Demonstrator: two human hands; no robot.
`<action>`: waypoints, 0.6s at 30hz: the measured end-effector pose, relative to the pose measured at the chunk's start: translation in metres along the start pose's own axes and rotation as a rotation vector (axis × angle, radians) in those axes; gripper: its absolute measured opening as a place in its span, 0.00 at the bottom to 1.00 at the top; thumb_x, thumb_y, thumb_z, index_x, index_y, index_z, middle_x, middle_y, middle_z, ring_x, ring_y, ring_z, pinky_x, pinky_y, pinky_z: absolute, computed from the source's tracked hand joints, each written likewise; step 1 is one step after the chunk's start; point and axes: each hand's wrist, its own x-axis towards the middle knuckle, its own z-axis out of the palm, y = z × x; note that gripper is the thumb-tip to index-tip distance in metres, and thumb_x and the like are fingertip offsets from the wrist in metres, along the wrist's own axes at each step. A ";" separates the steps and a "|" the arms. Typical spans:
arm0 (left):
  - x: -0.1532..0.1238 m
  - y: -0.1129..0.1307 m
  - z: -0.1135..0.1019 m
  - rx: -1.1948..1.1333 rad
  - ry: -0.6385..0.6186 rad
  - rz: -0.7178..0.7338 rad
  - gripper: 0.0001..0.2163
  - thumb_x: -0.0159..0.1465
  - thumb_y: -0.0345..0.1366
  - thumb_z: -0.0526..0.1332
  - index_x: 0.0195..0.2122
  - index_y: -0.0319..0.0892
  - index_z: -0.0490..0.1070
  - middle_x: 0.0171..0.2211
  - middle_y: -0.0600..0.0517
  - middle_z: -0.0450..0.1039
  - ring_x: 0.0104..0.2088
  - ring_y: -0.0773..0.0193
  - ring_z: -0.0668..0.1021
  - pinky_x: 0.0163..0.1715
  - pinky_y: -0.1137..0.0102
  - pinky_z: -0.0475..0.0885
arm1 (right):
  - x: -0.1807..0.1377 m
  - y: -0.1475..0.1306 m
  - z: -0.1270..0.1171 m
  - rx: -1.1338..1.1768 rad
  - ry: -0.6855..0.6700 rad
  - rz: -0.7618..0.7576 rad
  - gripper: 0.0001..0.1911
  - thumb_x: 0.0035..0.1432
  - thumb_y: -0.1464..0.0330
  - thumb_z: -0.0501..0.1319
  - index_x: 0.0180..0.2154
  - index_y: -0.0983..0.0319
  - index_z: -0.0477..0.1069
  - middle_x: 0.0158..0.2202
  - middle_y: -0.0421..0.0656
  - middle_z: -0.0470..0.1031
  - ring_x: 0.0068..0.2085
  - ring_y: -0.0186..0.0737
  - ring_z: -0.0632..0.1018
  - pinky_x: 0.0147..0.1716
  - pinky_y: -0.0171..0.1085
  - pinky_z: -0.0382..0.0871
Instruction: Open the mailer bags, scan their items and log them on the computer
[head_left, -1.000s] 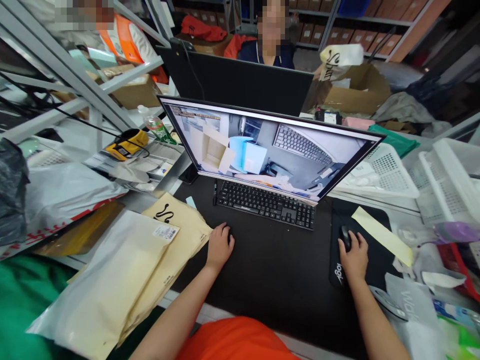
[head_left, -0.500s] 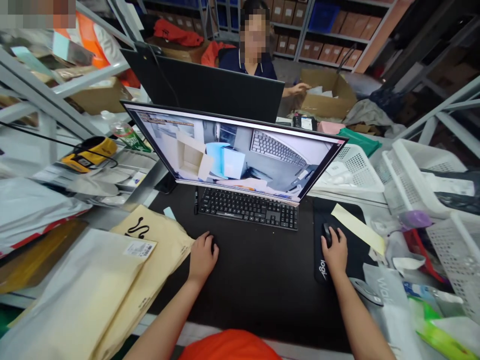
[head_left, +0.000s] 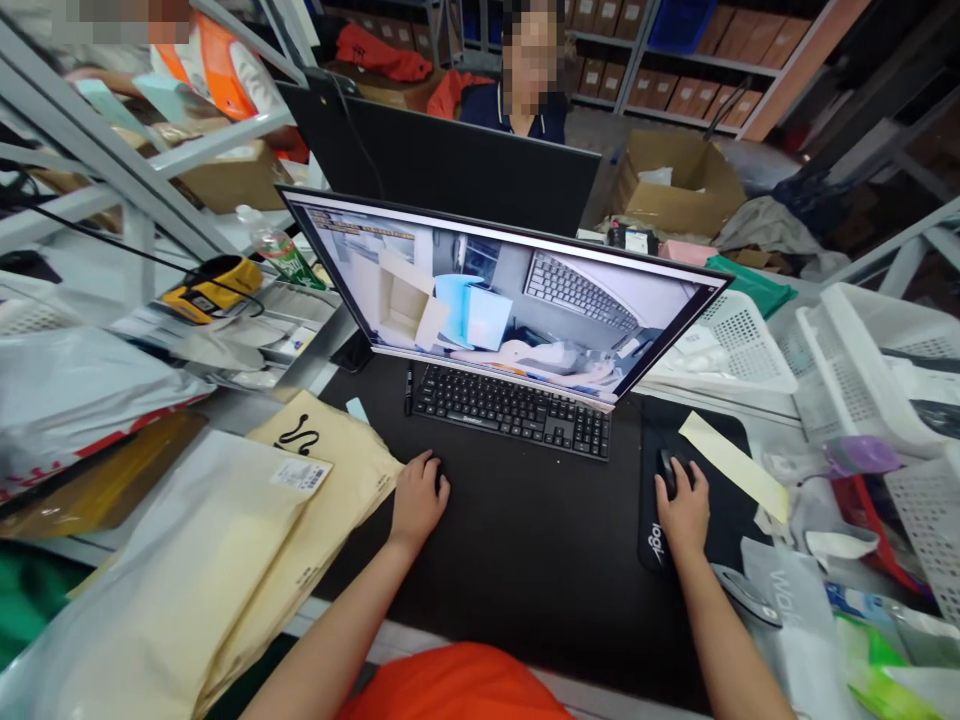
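Note:
My right hand (head_left: 685,505) lies over a black computer mouse (head_left: 666,472), its fingers curved around it on a black mouse pad (head_left: 731,535). My left hand (head_left: 420,500) rests on the dark desk mat (head_left: 525,560), fingers slightly bent and thumb apart, beside cream-coloured bags (head_left: 352,455). Between thumb and forefinger a dark patch shows, which looks like the mat. A black keyboard (head_left: 517,410) lies beyond my hands, partly under a tilted monitor (head_left: 480,300). On the screen is an overhead picture with a carton and a keyboard.
A pale yellow paper strip (head_left: 735,465) crosses the mouse pad. White baskets (head_left: 862,340) and plastic packages crowd the right side. At left lie a yellow-black device (head_left: 214,290) and a green-labelled bottle (head_left: 281,250). A person (head_left: 517,110) sits behind the second monitor (head_left: 450,165).
The whole view has shifted, so the desk appears farther right. Both hands keep their places. The person opposite no longer shows a hand at the carton. The on-screen picture differs along its lower edge.

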 end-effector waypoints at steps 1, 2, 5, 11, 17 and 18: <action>0.000 0.000 0.000 0.001 0.000 0.001 0.10 0.68 0.33 0.56 0.48 0.39 0.72 0.52 0.36 0.73 0.52 0.45 0.76 0.55 0.52 0.72 | 0.000 0.001 0.000 0.003 0.002 -0.003 0.34 0.66 0.48 0.53 0.61 0.64 0.72 0.68 0.60 0.60 0.65 0.60 0.66 0.62 0.57 0.65; 0.000 0.000 0.000 0.003 0.000 0.002 0.10 0.68 0.33 0.56 0.48 0.38 0.72 0.52 0.36 0.73 0.52 0.45 0.76 0.55 0.52 0.72 | 0.000 0.001 0.001 0.006 0.005 -0.005 0.34 0.66 0.48 0.53 0.61 0.64 0.72 0.68 0.60 0.60 0.65 0.60 0.66 0.62 0.58 0.64; -0.001 0.000 0.000 0.002 -0.004 -0.001 0.10 0.68 0.33 0.56 0.48 0.38 0.72 0.53 0.36 0.73 0.53 0.45 0.76 0.54 0.52 0.72 | 0.000 0.002 0.001 0.007 0.013 -0.013 0.34 0.66 0.48 0.53 0.60 0.65 0.73 0.67 0.60 0.61 0.64 0.60 0.67 0.61 0.58 0.65; -0.001 0.000 -0.001 -0.027 -0.022 -0.019 0.10 0.68 0.33 0.56 0.48 0.39 0.72 0.54 0.36 0.73 0.54 0.45 0.76 0.56 0.51 0.72 | 0.000 -0.001 -0.001 0.014 0.012 -0.007 0.34 0.66 0.48 0.54 0.61 0.66 0.73 0.67 0.61 0.61 0.65 0.61 0.66 0.63 0.59 0.64; 0.000 0.002 -0.002 -0.032 -0.023 -0.034 0.10 0.67 0.33 0.56 0.48 0.40 0.72 0.54 0.36 0.73 0.54 0.45 0.76 0.56 0.51 0.72 | 0.000 -0.002 -0.002 0.030 0.003 -0.002 0.34 0.65 0.49 0.54 0.61 0.66 0.72 0.67 0.62 0.60 0.66 0.62 0.66 0.63 0.60 0.63; 0.000 0.002 -0.002 -0.030 -0.022 -0.035 0.10 0.67 0.33 0.56 0.48 0.40 0.72 0.54 0.36 0.73 0.54 0.45 0.76 0.56 0.51 0.72 | 0.000 -0.002 -0.001 0.029 0.004 -0.001 0.34 0.65 0.50 0.54 0.61 0.66 0.72 0.67 0.62 0.60 0.66 0.62 0.66 0.63 0.60 0.63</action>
